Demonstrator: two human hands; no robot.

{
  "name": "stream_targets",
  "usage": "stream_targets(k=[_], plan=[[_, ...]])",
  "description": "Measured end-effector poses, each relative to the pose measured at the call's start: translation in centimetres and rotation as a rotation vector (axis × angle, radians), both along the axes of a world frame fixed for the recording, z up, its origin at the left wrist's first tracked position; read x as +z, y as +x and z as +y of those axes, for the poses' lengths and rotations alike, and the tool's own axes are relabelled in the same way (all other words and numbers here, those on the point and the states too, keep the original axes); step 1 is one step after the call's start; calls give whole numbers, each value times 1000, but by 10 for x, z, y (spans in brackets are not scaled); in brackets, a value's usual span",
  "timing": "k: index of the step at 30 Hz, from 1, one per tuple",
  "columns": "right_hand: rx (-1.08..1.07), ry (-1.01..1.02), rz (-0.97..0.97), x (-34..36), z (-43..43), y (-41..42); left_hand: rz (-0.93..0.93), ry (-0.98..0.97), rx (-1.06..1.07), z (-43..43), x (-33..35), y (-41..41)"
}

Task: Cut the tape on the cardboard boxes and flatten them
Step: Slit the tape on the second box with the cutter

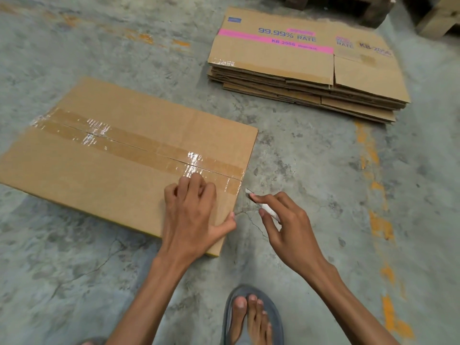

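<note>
- The left hand (191, 210) lies on the near right corner of a flat brown cardboard box (112, 170). Its fingers are bent with the tips down on the cardboard at the tape, and the thumb reaches out to the box's right edge. It grips nothing.
- The right hand (288, 227) pinches a small white-handled cutter blade (267, 210) between thumb and forefinger, the other fingers loosely curled. The blade tip hangs just beside the box's right edge, near the tape's end and apart from it.
- The box rests on the grey, cracked concrete floor (74, 270), left of centre. A strip of glossy clear tape (139, 148) runs its whole length over the seam between the flaps.
- A foot in a grey sandal (251, 317) stands on the floor at the near edge of the view.
- A stack of flattened brown cardboard boxes (311, 78) with pink and blue print sits on the floor far right, well apart from the taped box.
- Worn yellow paint marks (373, 155) run along the floor on the right.
</note>
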State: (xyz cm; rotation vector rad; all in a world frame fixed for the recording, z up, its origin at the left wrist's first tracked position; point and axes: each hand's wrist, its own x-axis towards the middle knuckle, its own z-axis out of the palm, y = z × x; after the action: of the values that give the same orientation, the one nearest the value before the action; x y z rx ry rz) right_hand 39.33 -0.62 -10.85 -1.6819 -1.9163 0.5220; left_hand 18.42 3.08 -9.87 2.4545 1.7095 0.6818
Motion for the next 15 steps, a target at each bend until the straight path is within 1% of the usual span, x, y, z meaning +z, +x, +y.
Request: stream_targets(k=[1,4,8,10,13,15], plan=[[-4,4,2,1,0,0,15,20,-6,-1,-2,1],[-10,24,-3,4,1,-1,39,45,-137,2,-9,3],[12,36,-24,8,-2,-5,233,30,-223,9,-11,11],[17,29,-50,8,-5,-7,292,30,-246,9,-11,13],[2,22,-99,7,-10,-9,328,40,-278,9,-13,13],[4,19,-106,5,-12,-10,319,30,-302,8,-14,13]])
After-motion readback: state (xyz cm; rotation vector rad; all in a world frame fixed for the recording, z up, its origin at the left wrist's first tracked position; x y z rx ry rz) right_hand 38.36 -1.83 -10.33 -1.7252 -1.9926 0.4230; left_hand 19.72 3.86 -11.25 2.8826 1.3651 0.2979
